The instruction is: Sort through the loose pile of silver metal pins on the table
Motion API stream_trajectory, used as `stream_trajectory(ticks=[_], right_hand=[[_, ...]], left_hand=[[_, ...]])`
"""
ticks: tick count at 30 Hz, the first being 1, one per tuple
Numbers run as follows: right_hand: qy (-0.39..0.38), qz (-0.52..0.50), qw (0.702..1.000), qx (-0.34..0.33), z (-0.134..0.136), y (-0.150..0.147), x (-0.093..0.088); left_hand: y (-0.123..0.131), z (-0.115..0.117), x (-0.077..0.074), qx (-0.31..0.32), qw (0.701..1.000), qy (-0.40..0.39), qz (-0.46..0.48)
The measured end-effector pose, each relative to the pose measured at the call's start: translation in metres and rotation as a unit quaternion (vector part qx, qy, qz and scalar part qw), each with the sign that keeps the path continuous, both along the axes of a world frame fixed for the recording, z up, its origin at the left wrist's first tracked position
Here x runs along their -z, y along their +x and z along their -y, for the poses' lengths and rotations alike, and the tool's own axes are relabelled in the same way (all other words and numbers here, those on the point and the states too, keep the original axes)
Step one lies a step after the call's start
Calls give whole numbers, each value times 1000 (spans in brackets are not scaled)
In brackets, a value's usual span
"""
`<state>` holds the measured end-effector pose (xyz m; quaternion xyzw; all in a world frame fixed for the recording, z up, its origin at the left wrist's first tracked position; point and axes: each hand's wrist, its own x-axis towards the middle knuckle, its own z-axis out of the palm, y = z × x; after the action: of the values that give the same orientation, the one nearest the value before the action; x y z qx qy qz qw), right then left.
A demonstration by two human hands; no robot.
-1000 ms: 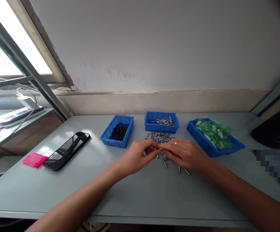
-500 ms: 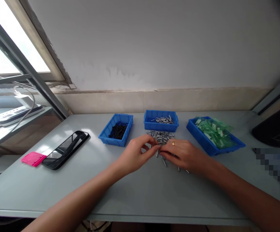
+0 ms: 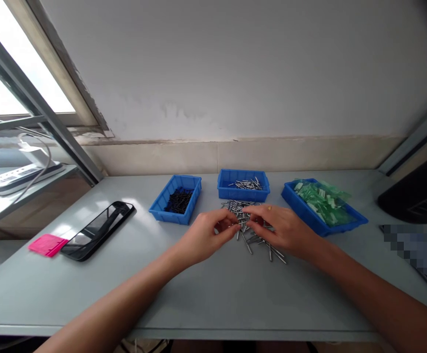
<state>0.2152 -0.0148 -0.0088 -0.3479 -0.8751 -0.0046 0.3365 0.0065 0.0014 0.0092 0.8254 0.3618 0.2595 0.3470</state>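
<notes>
Lying under and beyond left hand and right hand: metal pins | right unclosed | left's grip unclear

A black device lies beside a pink item.

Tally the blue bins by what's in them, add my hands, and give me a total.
Blue bin with dark pieces: 1
Blue bin with silver pins: 1
Blue bin with green packets: 1
Left hand and right hand, at the loose silver pins: 2
Total: 5
</notes>
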Motion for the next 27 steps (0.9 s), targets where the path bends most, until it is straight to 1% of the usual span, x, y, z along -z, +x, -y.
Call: stream_trajectory(ticks=[4, 9, 12, 14, 16, 19, 21, 25, 27], right_hand=[[-7, 23, 999, -23, -2, -1, 2], [-22, 19, 999, 14, -3, 1, 4], [-39, 16, 999, 20, -3, 0, 5], [-50, 26, 998, 11, -2, -1, 6], [-62, 49, 997, -14, -1, -4, 6], [-70, 71, 994, -47, 1, -6, 6], [-67, 63, 995, -39, 1, -6, 5], [-44, 10, 999, -1, 0, -1, 2], [-35, 4, 999, -12, 0, 1, 1]], left_hand=[[1, 0, 1, -10, 1000, 11, 11], [1, -1, 1, -12, 1000, 13, 20], [1, -1, 2, -22, 999, 24, 18], [1, -1, 2, -24, 999, 31, 20], [1, 1, 2, -19, 999, 32, 25], [2, 2, 2, -6, 1000, 4, 30], [2, 2, 2, 1, 999, -22, 28], [1, 1, 5, 13, 998, -54, 13], [1, 1, 6, 22, 998, -54, -2]])
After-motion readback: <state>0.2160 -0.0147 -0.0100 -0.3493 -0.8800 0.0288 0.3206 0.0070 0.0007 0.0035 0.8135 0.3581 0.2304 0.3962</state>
